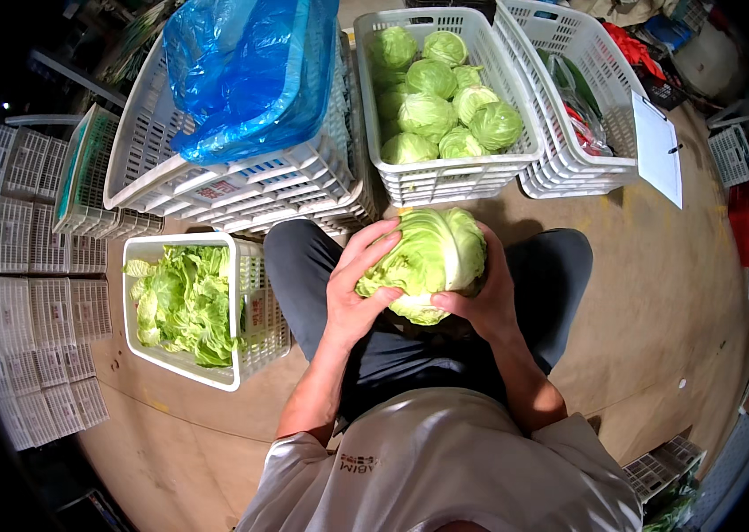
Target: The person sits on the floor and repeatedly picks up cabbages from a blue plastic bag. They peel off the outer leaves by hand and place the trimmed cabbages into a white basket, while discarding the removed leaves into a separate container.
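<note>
Between both hands, over my lap, is a large pale-green cabbage head (424,263). My left hand (360,279) grips its left side, fingers spread over the top and the thumb near the lower edge. On the opposite side my right hand (484,289) holds it, with the thumb in front and most fingers hidden behind. Beyond my knees, a white plastic crate (457,174) contains several round cabbages (428,116). Loose green leaves (195,302) lie in another white crate (235,372) beside my left knee.
A blue plastic bag (248,80) lines a crate (148,189) at front left. Stacked crates (574,163) at front right hold bagged vegetables, with a clipboard (657,149) on their side. More stacked crates (49,299) line the far left. Brown floor (647,319) shows at right.
</note>
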`<action>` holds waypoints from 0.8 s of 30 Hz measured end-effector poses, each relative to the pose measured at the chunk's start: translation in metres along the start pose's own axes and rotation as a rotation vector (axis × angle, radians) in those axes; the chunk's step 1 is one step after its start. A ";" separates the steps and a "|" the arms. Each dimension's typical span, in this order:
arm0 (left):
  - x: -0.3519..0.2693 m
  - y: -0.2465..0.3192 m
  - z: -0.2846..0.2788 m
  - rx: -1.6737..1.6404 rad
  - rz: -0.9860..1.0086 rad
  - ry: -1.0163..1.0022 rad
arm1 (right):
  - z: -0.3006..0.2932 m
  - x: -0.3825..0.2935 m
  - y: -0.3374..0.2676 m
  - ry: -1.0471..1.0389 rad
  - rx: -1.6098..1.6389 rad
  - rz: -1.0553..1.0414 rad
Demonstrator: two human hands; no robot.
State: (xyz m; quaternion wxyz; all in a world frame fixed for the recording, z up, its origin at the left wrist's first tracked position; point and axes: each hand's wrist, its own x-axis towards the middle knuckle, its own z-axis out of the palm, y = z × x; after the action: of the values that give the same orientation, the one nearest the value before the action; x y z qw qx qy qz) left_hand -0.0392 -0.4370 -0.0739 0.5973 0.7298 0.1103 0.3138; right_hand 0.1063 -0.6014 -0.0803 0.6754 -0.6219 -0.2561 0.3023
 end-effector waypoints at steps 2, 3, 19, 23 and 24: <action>-0.001 -0.007 -0.001 -0.009 -0.036 0.047 | 0.000 0.002 -0.006 -0.015 -0.036 0.040; -0.003 -0.013 0.000 -0.066 -0.058 0.097 | -0.001 0.003 -0.007 -0.029 -0.089 0.032; -0.022 -0.048 0.032 -0.428 -0.559 0.414 | -0.017 -0.004 0.040 -0.033 0.240 0.275; -0.006 -0.022 0.018 -0.012 -0.511 0.040 | -0.027 0.003 0.050 -0.061 0.399 0.368; -0.001 -0.016 0.019 0.082 -0.421 -0.008 | -0.029 0.005 0.051 -0.052 0.304 0.340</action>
State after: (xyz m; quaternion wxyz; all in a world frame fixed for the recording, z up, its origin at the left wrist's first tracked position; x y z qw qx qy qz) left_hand -0.0258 -0.4487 -0.0907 0.6198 0.7157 0.2705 0.1744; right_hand 0.1261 -0.6155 -0.1341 0.6937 -0.5393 -0.1164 0.4630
